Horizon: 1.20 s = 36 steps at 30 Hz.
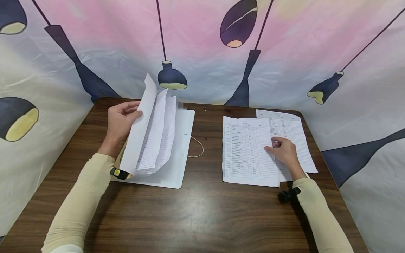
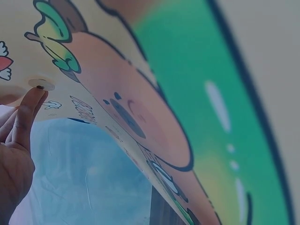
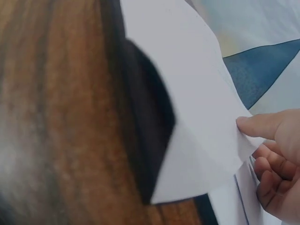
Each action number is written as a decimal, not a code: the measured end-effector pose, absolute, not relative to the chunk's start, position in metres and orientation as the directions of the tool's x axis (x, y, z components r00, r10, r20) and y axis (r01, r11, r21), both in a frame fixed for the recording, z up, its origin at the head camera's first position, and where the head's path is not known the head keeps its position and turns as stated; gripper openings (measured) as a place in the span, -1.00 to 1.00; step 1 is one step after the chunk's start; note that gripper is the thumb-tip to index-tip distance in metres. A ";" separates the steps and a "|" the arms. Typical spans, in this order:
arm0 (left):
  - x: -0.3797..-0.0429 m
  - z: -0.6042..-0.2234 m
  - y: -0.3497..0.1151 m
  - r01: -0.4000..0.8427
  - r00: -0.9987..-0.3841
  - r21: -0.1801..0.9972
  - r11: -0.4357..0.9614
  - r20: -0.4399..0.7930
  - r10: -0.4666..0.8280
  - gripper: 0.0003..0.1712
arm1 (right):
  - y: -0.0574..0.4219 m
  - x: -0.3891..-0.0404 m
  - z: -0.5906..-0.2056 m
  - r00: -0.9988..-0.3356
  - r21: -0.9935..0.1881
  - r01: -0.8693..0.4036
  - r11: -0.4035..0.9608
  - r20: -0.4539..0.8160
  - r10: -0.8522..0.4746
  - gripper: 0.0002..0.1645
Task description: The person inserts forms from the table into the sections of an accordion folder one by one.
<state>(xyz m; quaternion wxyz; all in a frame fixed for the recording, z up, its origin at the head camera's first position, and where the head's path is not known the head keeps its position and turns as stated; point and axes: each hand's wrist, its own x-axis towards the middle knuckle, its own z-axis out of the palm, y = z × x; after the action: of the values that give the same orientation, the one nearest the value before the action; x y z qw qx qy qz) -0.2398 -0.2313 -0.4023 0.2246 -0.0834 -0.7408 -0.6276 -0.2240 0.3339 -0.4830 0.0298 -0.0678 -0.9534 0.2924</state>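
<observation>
On the left half of the table lies a white-lined document folder (image 1: 171, 181). My left hand (image 1: 121, 117) grips the edge of its raised cover (image 1: 139, 135), thumb on the white inner side. Printed sheets (image 1: 158, 135) stand partly lifted inside it. In the left wrist view, the cover's outside has a cartoon print (image 2: 131, 112), and the fingers touch a round button (image 2: 42, 85). To the right, my right hand (image 1: 284, 151) pinches the right edge of a printed table sheet (image 1: 245, 151). That sheet (image 3: 187, 93) bends up at the edge in the right wrist view.
Another printed sheet (image 1: 292, 130) lies behind and right of the pinched one, partly overlapped. A thin cord (image 1: 202, 147) loops out from the folder's right side. The brown wooden table (image 1: 196, 218) meets a patterned cloth backdrop (image 1: 202, 45) at the back.
</observation>
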 end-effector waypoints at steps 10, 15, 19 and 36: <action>-0.239 -0.403 -0.232 0.405 -0.888 0.897 0.178 0.432 -0.156 -0.68 | 0.335 -0.224 -0.477 -0.997 -0.560 0.068 0.826 -0.017 0.071 -0.39; -0.241 -0.404 -0.231 0.404 -0.889 0.894 0.193 0.434 -0.148 -0.68 | 0.336 -0.223 -0.470 -0.997 -0.564 0.076 0.822 -0.047 0.060 -0.41; -0.241 -0.405 -0.232 0.405 -0.888 0.892 0.200 0.436 -0.146 -0.68 | 0.338 -0.222 -0.468 -0.996 -0.589 0.093 0.803 -0.063 0.068 -0.41; -0.241 -0.405 -0.233 0.407 -0.889 0.893 0.194 0.436 -0.142 -0.67 | 0.340 -0.215 -0.459 -0.992 -0.756 0.127 0.643 -0.099 0.079 -0.28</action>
<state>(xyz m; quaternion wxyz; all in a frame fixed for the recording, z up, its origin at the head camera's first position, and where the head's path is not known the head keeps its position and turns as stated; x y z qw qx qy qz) -0.2412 -0.2332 -0.4047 0.2183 -0.0894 -0.7410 -0.6287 -0.2146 0.3400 -0.4586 -0.0281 -0.0569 -0.9058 0.4189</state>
